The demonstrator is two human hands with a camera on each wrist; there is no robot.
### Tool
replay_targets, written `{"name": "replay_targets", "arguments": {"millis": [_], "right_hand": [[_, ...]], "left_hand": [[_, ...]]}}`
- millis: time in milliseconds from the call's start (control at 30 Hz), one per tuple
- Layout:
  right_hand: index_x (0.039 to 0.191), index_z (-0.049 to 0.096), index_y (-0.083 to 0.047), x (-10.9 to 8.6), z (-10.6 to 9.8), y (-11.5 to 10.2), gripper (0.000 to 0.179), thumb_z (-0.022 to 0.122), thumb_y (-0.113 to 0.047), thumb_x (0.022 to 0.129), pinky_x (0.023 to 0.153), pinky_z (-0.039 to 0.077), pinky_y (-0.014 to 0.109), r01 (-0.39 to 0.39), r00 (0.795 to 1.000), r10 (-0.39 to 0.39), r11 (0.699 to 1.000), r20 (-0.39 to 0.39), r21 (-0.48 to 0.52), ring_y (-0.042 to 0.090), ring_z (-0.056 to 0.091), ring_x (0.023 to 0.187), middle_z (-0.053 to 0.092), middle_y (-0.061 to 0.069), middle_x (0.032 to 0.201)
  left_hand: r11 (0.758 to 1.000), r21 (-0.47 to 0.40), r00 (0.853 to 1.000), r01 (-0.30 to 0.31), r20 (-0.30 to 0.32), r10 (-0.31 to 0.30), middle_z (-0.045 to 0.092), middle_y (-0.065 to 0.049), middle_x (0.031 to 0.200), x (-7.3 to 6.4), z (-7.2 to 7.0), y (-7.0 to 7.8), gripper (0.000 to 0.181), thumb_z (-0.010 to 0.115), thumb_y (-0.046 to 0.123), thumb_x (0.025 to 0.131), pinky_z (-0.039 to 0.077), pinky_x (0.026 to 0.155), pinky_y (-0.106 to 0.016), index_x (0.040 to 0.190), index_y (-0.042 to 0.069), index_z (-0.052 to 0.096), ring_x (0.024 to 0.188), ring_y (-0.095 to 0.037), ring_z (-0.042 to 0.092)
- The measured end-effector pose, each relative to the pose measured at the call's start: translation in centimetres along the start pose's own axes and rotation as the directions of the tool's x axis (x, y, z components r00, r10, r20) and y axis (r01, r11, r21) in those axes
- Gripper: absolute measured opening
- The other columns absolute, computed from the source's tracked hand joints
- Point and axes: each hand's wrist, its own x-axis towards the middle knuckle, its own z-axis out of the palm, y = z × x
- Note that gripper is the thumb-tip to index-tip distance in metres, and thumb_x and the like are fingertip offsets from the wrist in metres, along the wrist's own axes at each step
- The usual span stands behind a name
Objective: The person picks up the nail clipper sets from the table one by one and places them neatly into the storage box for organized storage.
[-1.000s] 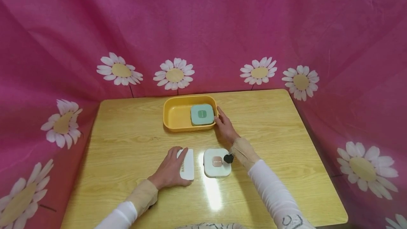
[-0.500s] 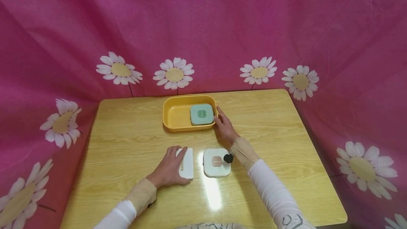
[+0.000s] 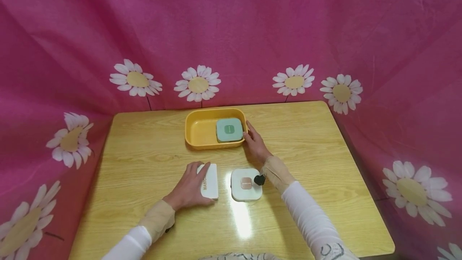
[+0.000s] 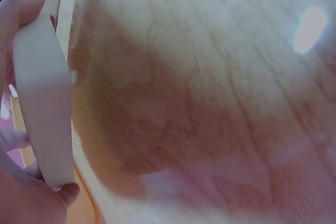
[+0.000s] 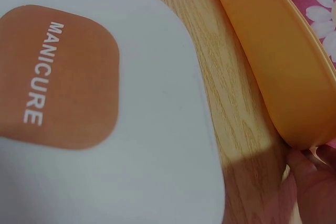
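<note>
My left hand [image 3: 189, 187] grips a flat white box [image 3: 211, 181] with gold lettering, partly covered by my fingers. In the left wrist view, thumb and fingers press opposite ends of that box [image 4: 46, 103], whose side faces the camera. My right hand [image 3: 257, 145] holds the right end of a yellow bin [image 3: 200, 133], thumb at its wall. Inside the bin, at its right end, lies a mint-green square box [image 3: 234, 135] with a darker green label. Just below my right hand, a white square case [image 3: 238, 195] lies flat; its brown label reads MANICURE in the right wrist view.
The wooden table [image 3: 144, 163] has a bright reflection in front of the white case. Its far edge meets a pink curtain [image 3: 245, 51] printed with daisies, which also hangs along both sides. My right forearm [image 3: 310, 212] reaches across the table's right part.
My left hand has shifted slightly away from me and to the left with the white box. My right hand, the bin and the MANICURE case have stayed in place.
</note>
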Motion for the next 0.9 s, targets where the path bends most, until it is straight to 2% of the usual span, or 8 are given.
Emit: {"name": "replay_targets", "arguments": {"millis": [200, 467, 567, 733, 833, 900], "right_hand": [[0.17, 0.01, -0.015, 0.2, -0.2, 0.4, 0.062, 0.039, -0.014, 0.115, 0.124, 0.029, 0.041, -0.019, 1.0, 0.019, 0.998, 0.001, 0.053, 0.031, 0.031, 0.155, 0.025, 0.025, 0.169], [0.17, 0.012, -0.017, 0.2, -0.2, 0.4, 0.062, 0.039, -0.015, 0.115, 0.124, 0.03, 0.041, -0.025, 1.0, 0.025, 1.0, -0.007, -0.008, 0.03, 0.032, 0.154, 0.026, 0.023, 0.169], [0.17, 0.013, -0.019, 0.2, -0.1, 0.3, 0.061, 0.039, -0.016, 0.115, 0.124, 0.03, 0.04, -0.035, 0.999, 0.035, 0.999, -0.015, -0.015, 0.028, 0.032, 0.154, 0.026, 0.022, 0.17], [0.17, 0.013, -0.022, 0.0, 0.2, 0.1, 0.062, 0.039, -0.016, 0.115, 0.125, 0.028, 0.037, -0.056, 0.998, 0.059, 0.994, -0.028, 0.097, 0.023, 0.03, 0.155, 0.025, 0.018, 0.171], [0.17, 0.013, -0.025, -0.1, 0.4, 0.0, 0.062, 0.039, -0.016, 0.115, 0.125, 0.026, 0.036, -0.072, 0.997, 0.078, 0.984, -0.028, 0.165, 0.02, 0.027, 0.156, 0.022, 0.014, 0.172], [0.17, 0.013, -0.024, -0.1, 0.4, 0.0, 0.062, 0.039, -0.016, 0.115, 0.125, 0.026, 0.037, -0.07, 0.997, 0.074, 0.989, -0.026, 0.133, 0.022, 0.027, 0.156, 0.023, 0.016, 0.172]], "left_hand": [[1.0, -0.005, 0.999, -0.011, -0.033, 0.01, 0.036, -0.025, 0.153, 0.1, -0.8, -0.1, 0.13, 0.094, 0.059, 0.062, 0.043, 0.111, -0.055, 0.163, 0.006, 0.034, 0.14, -0.04, 0.035], [1.0, -0.011, 0.998, 0.002, -0.057, -0.003, 0.035, -0.024, 0.154, 0.2, -2.2, -0.2, 0.129, 0.093, 0.059, 0.063, 0.041, 0.113, -0.054, 0.164, 0.007, 0.032, 0.14, -0.038, 0.034], [1.0, -0.015, 0.999, 0.018, -0.048, -0.018, 0.034, -0.024, 0.156, 0.3, -2.8, -0.4, 0.13, 0.093, 0.061, 0.064, 0.04, 0.114, -0.054, 0.165, 0.008, 0.031, 0.141, -0.036, 0.033], [0.998, -0.032, 0.998, 0.053, -0.028, -0.054, 0.029, -0.02, 0.159, 0.7, -3.9, -0.3, 0.131, 0.092, 0.063, 0.065, 0.038, 0.115, -0.055, 0.167, 0.013, 0.027, 0.144, -0.034, 0.028], [0.998, -0.035, 0.998, 0.053, -0.028, -0.054, 0.029, -0.018, 0.159, 1.0, -4.4, -0.3, 0.131, 0.092, 0.063, 0.066, 0.038, 0.115, -0.057, 0.168, 0.014, 0.026, 0.144, -0.034, 0.027], [0.998, -0.034, 0.998, 0.049, -0.028, -0.05, 0.029, -0.018, 0.159, 1.2, -4.6, -0.3, 0.131, 0.092, 0.062, 0.066, 0.038, 0.114, -0.056, 0.168, 0.015, 0.025, 0.143, -0.033, 0.027]]}}
